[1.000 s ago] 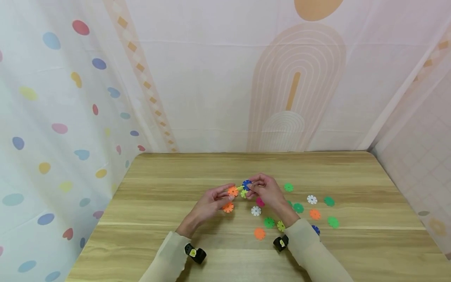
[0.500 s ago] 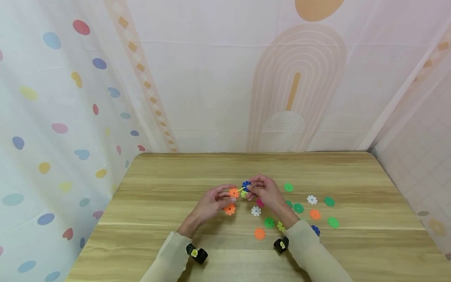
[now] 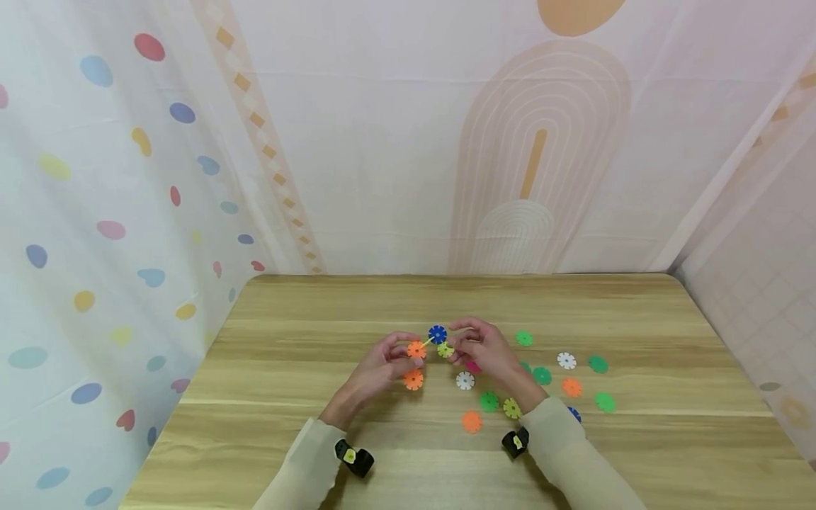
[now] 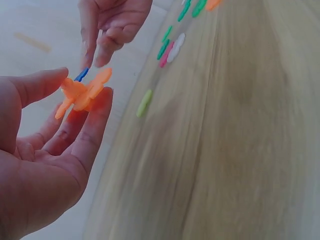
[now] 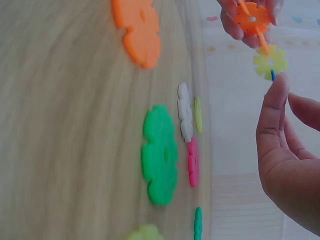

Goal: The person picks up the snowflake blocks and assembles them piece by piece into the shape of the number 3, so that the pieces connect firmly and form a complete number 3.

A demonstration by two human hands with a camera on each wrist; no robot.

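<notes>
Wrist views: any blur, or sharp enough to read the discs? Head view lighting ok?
Left wrist: table smeared with motion blur, orange discs in the left hand soft but readable. Right wrist: green disc and table blurred, right hand fairly clear. Head: even soft light, sharp, no glare.

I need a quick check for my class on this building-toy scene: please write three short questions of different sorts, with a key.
1. True or false: the left hand pinches joined orange snowflake discs.
2. Which colour is the disc topmost in the cluster between the hands in the head view? A red, B blue, C white.
3. Fill in: the loose discs lie on the wooden table mostly on the person's ____ side.

Key: 1 true; 2 B; 3 right. The right hand has its fingertips at the blue disc.
</notes>
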